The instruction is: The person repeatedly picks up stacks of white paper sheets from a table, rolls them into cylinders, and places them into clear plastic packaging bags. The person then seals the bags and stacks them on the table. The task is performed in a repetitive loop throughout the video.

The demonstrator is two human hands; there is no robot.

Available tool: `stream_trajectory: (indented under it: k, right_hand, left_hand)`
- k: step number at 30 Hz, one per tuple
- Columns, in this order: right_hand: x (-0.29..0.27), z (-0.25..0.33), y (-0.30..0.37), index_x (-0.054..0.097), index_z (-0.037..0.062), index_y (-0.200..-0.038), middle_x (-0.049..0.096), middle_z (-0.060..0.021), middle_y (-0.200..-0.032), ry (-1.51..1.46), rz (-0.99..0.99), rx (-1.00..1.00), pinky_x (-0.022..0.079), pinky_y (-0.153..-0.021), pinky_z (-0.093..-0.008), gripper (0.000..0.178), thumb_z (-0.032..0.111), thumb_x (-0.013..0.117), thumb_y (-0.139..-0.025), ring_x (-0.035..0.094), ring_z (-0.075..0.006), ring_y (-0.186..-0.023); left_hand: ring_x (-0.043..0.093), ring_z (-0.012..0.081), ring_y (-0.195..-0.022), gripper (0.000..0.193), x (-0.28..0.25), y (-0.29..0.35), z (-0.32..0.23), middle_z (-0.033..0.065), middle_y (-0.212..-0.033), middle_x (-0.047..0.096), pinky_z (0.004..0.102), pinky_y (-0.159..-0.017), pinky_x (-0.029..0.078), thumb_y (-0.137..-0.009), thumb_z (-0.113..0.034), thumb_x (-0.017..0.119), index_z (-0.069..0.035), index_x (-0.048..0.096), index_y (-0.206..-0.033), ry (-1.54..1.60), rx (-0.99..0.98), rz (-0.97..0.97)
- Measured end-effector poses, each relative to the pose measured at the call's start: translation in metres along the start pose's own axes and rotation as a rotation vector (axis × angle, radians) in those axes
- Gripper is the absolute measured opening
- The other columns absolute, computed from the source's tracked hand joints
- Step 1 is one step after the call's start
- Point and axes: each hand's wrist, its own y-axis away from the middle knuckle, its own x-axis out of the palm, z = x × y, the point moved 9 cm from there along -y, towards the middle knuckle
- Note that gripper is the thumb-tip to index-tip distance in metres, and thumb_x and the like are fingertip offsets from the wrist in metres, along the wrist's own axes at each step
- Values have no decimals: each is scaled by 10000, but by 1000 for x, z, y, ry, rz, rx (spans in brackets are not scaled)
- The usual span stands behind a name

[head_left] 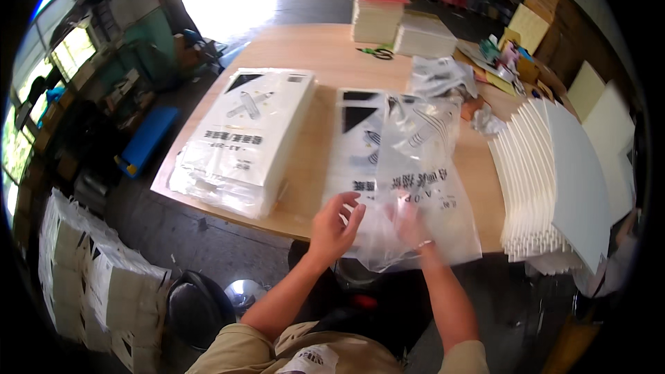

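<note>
Clear printed plastic bags [433, 235] lie in front of me at the table's near edge, the top one rumpled and half lifted. Beside their left edge is my left hand [336, 227], its thumb and curled fingers apart with nothing between them. My right hand [410, 223] is at the lower middle of the top bag, blurred by motion and partly hazed by the film. I cannot tell whether its fingers grip the plastic. Left of the bags stands a stack of packed white paper [239, 135] in printed clear wrapping.
Tall fanned stacks of white sheets [530, 180] stand at the table's right edge. Green-handled scissors [377, 52], a pink-and-cream paper pile [377, 7], a white stack [424, 34] and crumpled plastic [443, 76] lie farther back. Wrapped packs [104, 277] are piled on the floor at left.
</note>
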Motion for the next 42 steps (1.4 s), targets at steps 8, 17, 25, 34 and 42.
stream_trajectory:
  k: [8,17,25,34,42]
  right_hand:
    - [-35,52,24,449,-43,-1376,581,-280,-1248,-230,-79,-424,454,-969,-461,532,256,588,-959,578,-417,-1151]
    - [-60,23,47,416,-16,-1420,542,-212,-1339,-323,-167,-342,471,-969,-421,539,199,574,-952,552,-322,-1220]
    - [-80,-5,54,335,7,-1489,464,-161,-1450,-304,-159,-341,400,-1073,-382,609,133,535,-928,460,-288,-1331]
    - [-147,-4,108,358,9,-1482,508,-227,-1409,-106,-44,15,422,-1048,-388,578,78,555,-942,515,-372,-1274]
    - [-230,51,188,652,-52,-1107,688,-214,-1053,-261,-226,54,538,-836,-400,235,110,589,-949,687,-320,-941]
  left_hand:
    - [637,283,-884,338,22,2,-97,173,-1064,650,342,-763,511,-813,-102,728,1,635,-1122,-10,456,225]
    - [544,355,-1188,661,76,24,-164,162,-1260,585,466,-999,425,-799,-526,735,-26,606,-1212,-202,745,522]
    - [443,339,-1305,775,137,41,-170,108,-1373,505,487,-1091,340,-644,-260,843,-137,538,-1346,-472,754,699]
    - [474,311,-1269,689,167,43,-136,109,-1339,521,472,-1092,341,-707,-189,776,-118,536,-1349,-562,848,678]
    - [448,279,-1303,789,185,53,-138,83,-1377,496,529,-1132,275,-709,-173,765,-150,457,-1436,-629,813,741]
